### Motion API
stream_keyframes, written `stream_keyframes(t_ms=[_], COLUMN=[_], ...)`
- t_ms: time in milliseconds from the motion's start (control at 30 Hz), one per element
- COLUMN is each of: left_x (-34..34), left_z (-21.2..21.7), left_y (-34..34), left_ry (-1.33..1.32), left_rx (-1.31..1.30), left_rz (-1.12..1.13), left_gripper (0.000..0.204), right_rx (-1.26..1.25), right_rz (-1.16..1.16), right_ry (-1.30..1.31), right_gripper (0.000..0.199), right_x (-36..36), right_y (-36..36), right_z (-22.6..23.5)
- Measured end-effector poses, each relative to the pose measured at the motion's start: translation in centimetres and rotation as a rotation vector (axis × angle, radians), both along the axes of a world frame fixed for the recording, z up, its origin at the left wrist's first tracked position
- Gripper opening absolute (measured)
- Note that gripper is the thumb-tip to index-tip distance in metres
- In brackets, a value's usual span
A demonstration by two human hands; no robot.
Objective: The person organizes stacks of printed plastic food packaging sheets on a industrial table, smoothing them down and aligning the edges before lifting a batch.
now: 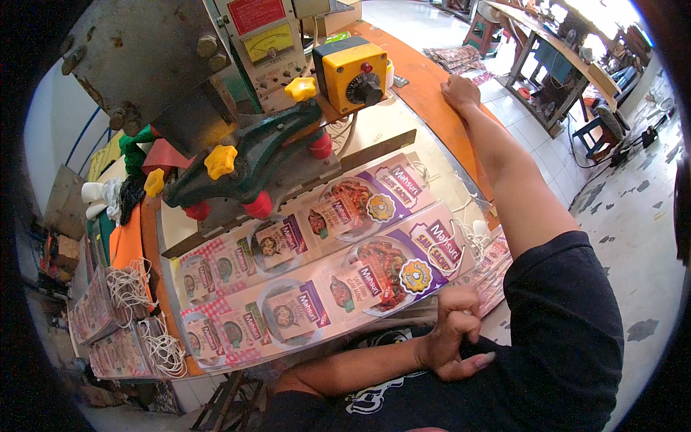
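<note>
Two printed plastic sachet strips lie side by side on the machine's bed: a far strip (353, 209) and a near strip (381, 277), both with food pictures and white strings at their right ends. My left hand (455, 335) is held near my chest, just off the near strip's right end. Its fingers are curled, the thumb stands apart, and nothing shows in it. My right arm reaches forward, and my right hand (461, 91) rests as a fist at the far right edge of the orange tabletop (421, 79). Its palm side is hidden.
Over the strips stands a press machine with a dark green arm (252, 162), yellow knobs (220, 162) and a yellow dial box (353, 75). Stacked strips with white strings (162, 345) sit at the left. A metal bar (385, 147) borders the far strip. Another workbench (554, 50) stands far right.
</note>
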State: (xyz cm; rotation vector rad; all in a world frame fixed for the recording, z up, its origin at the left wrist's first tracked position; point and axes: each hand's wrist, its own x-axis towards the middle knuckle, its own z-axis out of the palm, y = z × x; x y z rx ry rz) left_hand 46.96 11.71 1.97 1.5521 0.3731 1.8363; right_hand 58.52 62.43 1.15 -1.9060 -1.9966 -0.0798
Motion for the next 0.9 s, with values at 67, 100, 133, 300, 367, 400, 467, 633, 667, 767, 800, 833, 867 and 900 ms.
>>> stream_keyframes(t_ms=[67, 100, 133, 300, 367, 400, 467, 633, 667, 767, 800, 833, 867, 900], left_x=[0.0, -0.1, -0.4, -2.1, -2.2, -2.1, -1.9, -1.5, -1.4, -1.4, -1.4, -1.4, -1.5, -1.6], left_z=[0.2, 0.6, 1.0, 3.3, 3.7, 3.7, 3.5, 2.8, 2.8, 2.8, 2.8, 2.8, 2.9, 3.2], left_y=[-0.3, -0.2, -0.1, 1.0, 1.6, 1.7, 1.9, 1.7, 1.6, 1.5, 1.4, 1.3, 1.3, 1.2], left_ry=[-0.004, -0.005, -0.007, 0.151, 0.138, 0.117, 0.075, -0.039, -0.047, -0.072, -0.08, -0.089, -0.105, -0.12], left_rx=[0.011, 0.038, 0.066, 0.192, 0.218, 0.222, 0.241, 0.292, 0.295, 0.294, 0.286, 0.28, 0.261, 0.243], left_rz=[0.104, 0.142, 0.18, 0.158, 0.071, -0.003, -0.129, -0.314, -0.341, -0.403, -0.413, -0.424, -0.469, -0.514], left_gripper=[0.032, 0.031, 0.029, 0.035, 0.039, 0.04, 0.039, 0.038, 0.038, 0.039, 0.039, 0.038, 0.039, 0.039], right_rx=[-0.022, -0.026, -0.03, -0.093, -0.128, -0.131, -0.134, -0.175, -0.122, -0.018, -0.019, -0.021, -0.067, -0.113], right_rz=[0.008, 0.005, 0.002, 0.011, 0.021, 0.022, 0.021, 0.019, 0.024, 0.038, 0.041, 0.044, 0.038, 0.034], right_ry=[-0.004, -0.001, 0.001, -0.024, -0.02, -0.016, -0.005, -0.015, 0.0, 0.033, 0.034, 0.035, 0.039, 0.044], right_gripper=[0.042, 0.043, 0.045, 0.044, 0.045, 0.046, 0.046, 0.045, 0.043, 0.04, 0.04, 0.04, 0.04, 0.041], right_x=[0.0, 0.2, 0.4, 0.2, -0.1, -0.2, -0.2, -0.4, 0.0, 0.9, 1.1, 1.1, 0.7, 0.4], right_y=[0.2, 0.3, 0.4, 0.0, -0.5, -0.6, -0.9, -0.9, -0.6, 0.0, 0.2, 0.3, 0.2, 0.1], right_z=[-0.1, -0.2, -0.2, 0.7, 1.1, 1.3, 1.5, 1.9, 1.6, 0.6, 0.5, 0.4, 0.7, 1.0])
